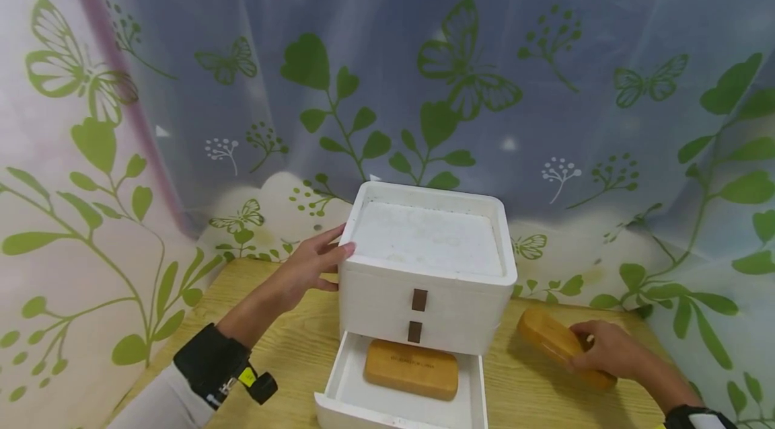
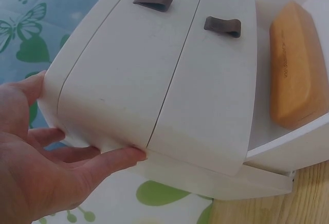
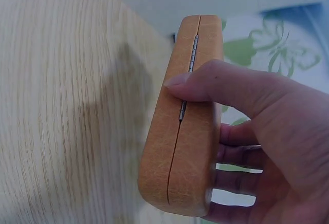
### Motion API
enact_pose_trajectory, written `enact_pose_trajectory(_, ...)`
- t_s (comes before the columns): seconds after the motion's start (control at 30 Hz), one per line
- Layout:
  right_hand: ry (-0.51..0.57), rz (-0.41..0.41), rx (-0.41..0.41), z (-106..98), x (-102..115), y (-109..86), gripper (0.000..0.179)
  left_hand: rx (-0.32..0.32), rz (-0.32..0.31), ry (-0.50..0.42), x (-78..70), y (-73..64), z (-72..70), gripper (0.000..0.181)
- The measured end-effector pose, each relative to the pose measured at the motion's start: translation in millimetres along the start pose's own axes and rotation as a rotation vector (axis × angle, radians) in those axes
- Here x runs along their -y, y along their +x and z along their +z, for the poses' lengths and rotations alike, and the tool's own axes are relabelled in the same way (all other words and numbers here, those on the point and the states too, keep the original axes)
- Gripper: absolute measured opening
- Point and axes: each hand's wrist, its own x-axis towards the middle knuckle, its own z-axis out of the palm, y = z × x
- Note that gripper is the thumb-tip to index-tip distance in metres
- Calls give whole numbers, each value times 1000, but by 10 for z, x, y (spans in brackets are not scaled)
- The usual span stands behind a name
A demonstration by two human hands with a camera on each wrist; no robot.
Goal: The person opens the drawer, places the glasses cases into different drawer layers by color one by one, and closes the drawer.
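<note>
A white drawer cabinet (image 1: 424,311) stands on the table, its lowest drawer (image 1: 345,375) pulled out. In that drawer lies a tan glasses case (image 1: 412,368), seen also in the left wrist view as a tan case (image 2: 298,64) beyond the cabinet front. My left hand (image 1: 311,264) rests against the cabinet's left side near the top, its fingers fairly straight. To the right of the cabinet, my right hand (image 1: 611,348) grips a second tan glasses case (image 1: 547,338), held tilted. Up close, the thumb lies across the metal hinge of this glasses case (image 3: 177,167), with the fingers behind it.
Two upper drawers are closed, with brown pull tabs (image 1: 419,299) on their fronts. The cabinet top (image 1: 426,237) is a shallow raised-rim tray. Wood-grain table (image 1: 290,348) extends on both sides. Behind hangs a curtain (image 1: 387,79) printed with leaves and butterflies.
</note>
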Motion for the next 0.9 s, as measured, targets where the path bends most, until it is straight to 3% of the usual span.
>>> enact_pose_trajectory(0.5, -121, -162, 59, -7, 470, -325, 71, 26, 13, 17, -19, -26, 10, 75)
enact_pose_trajectory(0.9, -142, -279, 186, -12, 955, -512, 61, 20, 17, 18, -19, -19, 11, 73)
